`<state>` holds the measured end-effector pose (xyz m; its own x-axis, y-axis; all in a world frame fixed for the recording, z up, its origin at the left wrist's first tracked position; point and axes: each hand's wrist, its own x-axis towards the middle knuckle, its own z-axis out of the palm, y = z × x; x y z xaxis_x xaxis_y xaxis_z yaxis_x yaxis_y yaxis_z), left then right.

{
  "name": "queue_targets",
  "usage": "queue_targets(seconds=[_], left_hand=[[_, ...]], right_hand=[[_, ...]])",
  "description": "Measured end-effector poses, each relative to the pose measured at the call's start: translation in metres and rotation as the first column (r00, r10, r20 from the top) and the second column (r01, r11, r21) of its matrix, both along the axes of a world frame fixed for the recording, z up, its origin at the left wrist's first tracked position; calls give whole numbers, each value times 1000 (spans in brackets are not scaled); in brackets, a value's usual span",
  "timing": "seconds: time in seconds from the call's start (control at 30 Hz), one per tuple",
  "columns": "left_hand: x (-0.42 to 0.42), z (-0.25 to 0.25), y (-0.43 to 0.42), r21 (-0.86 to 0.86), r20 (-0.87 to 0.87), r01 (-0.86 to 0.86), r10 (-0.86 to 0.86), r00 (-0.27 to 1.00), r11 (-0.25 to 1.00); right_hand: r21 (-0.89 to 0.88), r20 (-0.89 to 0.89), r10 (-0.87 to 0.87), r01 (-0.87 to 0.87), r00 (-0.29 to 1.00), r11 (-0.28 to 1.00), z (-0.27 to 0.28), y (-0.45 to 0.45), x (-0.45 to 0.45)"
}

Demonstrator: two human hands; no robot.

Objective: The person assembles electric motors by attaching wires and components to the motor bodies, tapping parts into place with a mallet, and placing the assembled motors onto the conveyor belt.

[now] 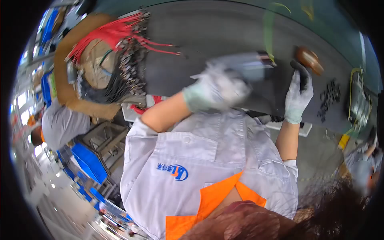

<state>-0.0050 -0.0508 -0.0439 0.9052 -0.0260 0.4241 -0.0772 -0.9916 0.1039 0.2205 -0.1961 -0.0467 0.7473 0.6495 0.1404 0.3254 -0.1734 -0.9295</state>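
Note:
My left hand (pixel 226 90), in a white glove with a pale green cuff, is smeared by motion. It is closed around a long grey object (pixel 246 64) with a dark end, too blurred to name. My right hand (pixel 298 96), gloved the same way, is raised above the dark work surface, fingers pointing away from me. A dark piece (pixel 305 74) shows between its fingers; its kind is unclear. Just past those fingertips is a rounded, shiny brown object (pixel 309 60), also blurred; whether they touch I cannot tell. Several small black parts (pixel 330 98) lie scattered right of that hand.
Bundled red cables (pixel 116 34) and black cables with metal ends lie at left beside a curved brown board (pixel 64 68). Clear wrapped material (pixel 360 104) sits at the right edge. A blue bin (pixel 89 163) and another person (pixel 66 124) are at left; a further person (pixel 362 164) is at right.

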Motion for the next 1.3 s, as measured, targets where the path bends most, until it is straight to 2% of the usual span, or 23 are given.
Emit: queue_targets(seconds=[0.03, 0.07, 0.13, 0.17, 0.23, 0.3, 0.33, 0.4, 0.43, 0.47, 0.57, 0.6, 0.67, 0.73, 0.8, 0.83, 0.9, 0.93, 0.97, 1.07, 1.2, 1.23, 1.3], left_hand=[[0, -4, -7, 60, -39, 119, -117, 992, 991], [-9, 2, 3, 76, -43, 84, -81, 996, 994], [-33, 26, 43, 103, 16, -199, 198, 980, 975], [-45, 41, 64, 106, 53, -330, 326, 944, 938], [-80, 75, 111, 58, 9, -628, 628, 778, 776], [-115, 78, 146, 187, -304, -654, 677, 671, 733], [-122, 70, 152, 180, -302, -657, 677, 671, 732], [-134, 37, 155, 242, -258, -407, 463, 848, 881], [-135, 25, 153, 282, -240, -264, 334, 911, 922], [-136, 17, 152, 281, -233, -257, 326, 916, 924], [-125, 10, 141, -83, -226, -589, 560, 797, 804], [-113, 12, 134, -88, -219, -568, 540, 812, 818], [-72, 21, 109, -378, -213, -583, 545, 811, 720], [-32, 34, 76, -422, -246, -373, 292, 924, 826], [0, 43, 44, -461, -217, -215, 126, 968, 861], [13, 43, 46, -451, -189, -179, 103, 977, 874], [27, 40, 40, -634, -234, -193, 52, 971, 749], [34, 38, 38, -711, -261, -204, 17, 965, 673], [42, 38, 42, -710, -249, -180, -4, 968, 681], [42, 33, 41, -546, -77, -60, 21, 997, 836], [66, 8, 37, -550, 17, 16, -8, 1000, 835], [65, 5, 31, -568, 19, 21, -12, 1000, 823], [52, 15, 26, -626, -89, -46, -13, 996, 778]], right_hand=[[20, -5, 39, -38, 999, 999, -3, 11, -5], [-73, 66, 206, -202, 976, 977, -5, 17, -8], [-295, 180, 519, -457, 836, 839, -3, 23, -11], [-292, 191, 535, -473, 823, 831, 3, 18, -7], [-400, 179, 683, -581, 709, 709, 19, 2, 0], [-440, 217, 685, -557, 695, 704, 22, -5, -7], [-476, 245, 681, -526, 690, 704, 20, -10, -11], [-515, 272, 676, -489, 685, 704, 8, -16, -22], [-474, 325, 633, -459, 702, 752, -5, -20, -28], [-429, 378, 584, -423, 718, 798, -15, -22, -35], [-312, 513, 454, -334, 729, 889, -20, -11, -57], [-243, 576, 393, -308, 717, 920, -20, -6, -68], [-171, 642, 301, -252, 705, 953, -15, 4, -80], [-66, 721, 213, -241, 659, 968, 6, 15, -81], [-10, 773, 139, -207, 619, 978, 14, 20, -65], [-124, 756, 250, -243, 605, 962, 15, 25, -51], [-362, 637, 471, -302, 610, 882, 15, 16, -37], [-365, 639, 446, -264, 627, 893, 19, 9, -31], [-377, 656, 443, -244, 611, 894, 28, 7, -20], [-430, 648, 478, -233, 593, 872, 47, 2, -10], [-554, 618, 592, -249, 516, 795, 51, 14, -12], [-551, 539, 593, -282, 598, 785, 45, 12, -8], [-524, 352, 566, -344, 746, 779, 32, 5, -7]])
